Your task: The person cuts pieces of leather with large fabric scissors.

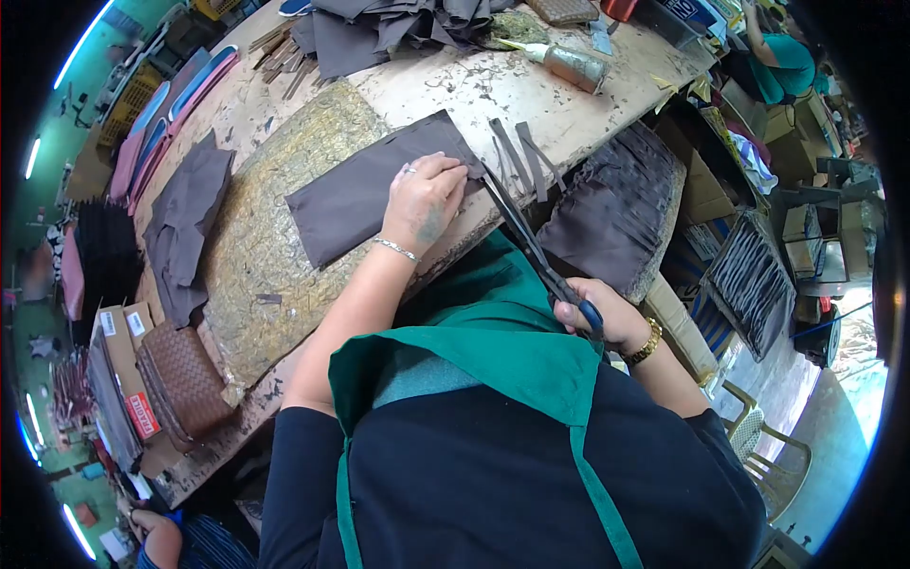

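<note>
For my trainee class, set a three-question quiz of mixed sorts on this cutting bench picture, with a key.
1. True or false: the left hand presses flat on the dark fabric piece.
2. Which tool does the right hand hold? A) brush B) scissors C) hammer
3. Fill the gap: cut fabric strips lie on the workbench just beyond the scissors' ____.

Key: 1 true; 2 B; 3 blades.
</note>
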The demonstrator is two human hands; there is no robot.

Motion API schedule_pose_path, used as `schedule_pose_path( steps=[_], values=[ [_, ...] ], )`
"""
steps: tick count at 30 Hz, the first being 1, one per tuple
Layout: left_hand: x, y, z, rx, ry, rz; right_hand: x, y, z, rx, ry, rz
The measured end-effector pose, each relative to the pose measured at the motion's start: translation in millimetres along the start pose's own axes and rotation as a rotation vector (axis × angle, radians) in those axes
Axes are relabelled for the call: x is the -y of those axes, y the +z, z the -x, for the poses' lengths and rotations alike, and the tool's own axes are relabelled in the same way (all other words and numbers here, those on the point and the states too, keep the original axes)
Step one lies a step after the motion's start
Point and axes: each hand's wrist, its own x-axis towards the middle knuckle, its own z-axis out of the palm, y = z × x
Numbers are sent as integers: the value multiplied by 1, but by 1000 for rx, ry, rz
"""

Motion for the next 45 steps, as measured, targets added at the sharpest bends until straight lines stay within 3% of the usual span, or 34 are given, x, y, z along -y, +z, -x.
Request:
schedule_pose_path(
  steps=[6, 45],
  values=[
    [-2, 0, 3, 21, 14, -14, 22, 9, -17, -55, 36, 55],
    [-2, -2, 4, 12, 17, 32, 12, 22, -26, -201, -27, 40]
  ],
)
